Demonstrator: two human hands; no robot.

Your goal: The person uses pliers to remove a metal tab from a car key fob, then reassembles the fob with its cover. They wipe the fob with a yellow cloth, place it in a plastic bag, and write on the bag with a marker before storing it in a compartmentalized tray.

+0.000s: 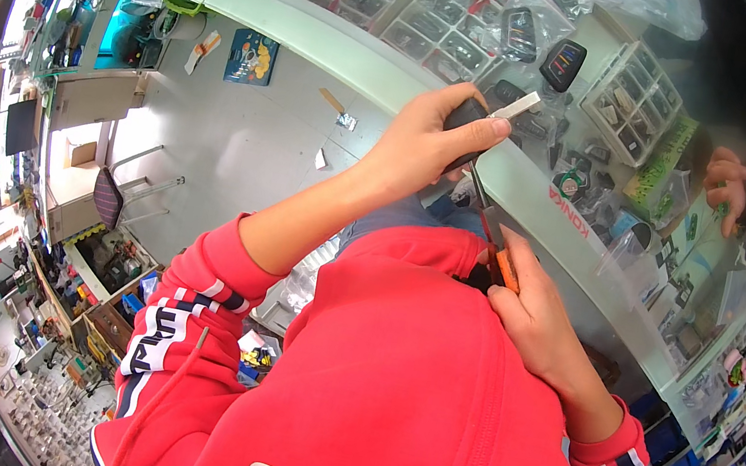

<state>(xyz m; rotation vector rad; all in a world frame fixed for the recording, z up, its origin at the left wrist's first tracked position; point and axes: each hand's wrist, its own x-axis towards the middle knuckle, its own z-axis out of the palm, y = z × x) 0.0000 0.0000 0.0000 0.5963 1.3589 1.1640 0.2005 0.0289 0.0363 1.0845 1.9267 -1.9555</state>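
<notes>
My left hand (433, 139) is closed around a black car key fob (463, 115). A silver key blade (517, 105) sticks out of the fob past my thumb, toward the glass counter. Below it and nearer my body, my right hand (529, 304) grips a screwdriver (507, 269) by its orange handle. Its thin dark shaft runs up to the underside of the fob; whether the tip touches it I cannot tell. Another black key fob (562, 65) with coloured button marks lies on the counter, beside a fob in a clear bag (518, 35).
The glass counter (316, 44) crosses in front of me, with trays of small parts and key cases. A divided white box (631, 104) stands on it. Another person's hand (725, 183) is at the far right. A stool (110, 197) stands to my left.
</notes>
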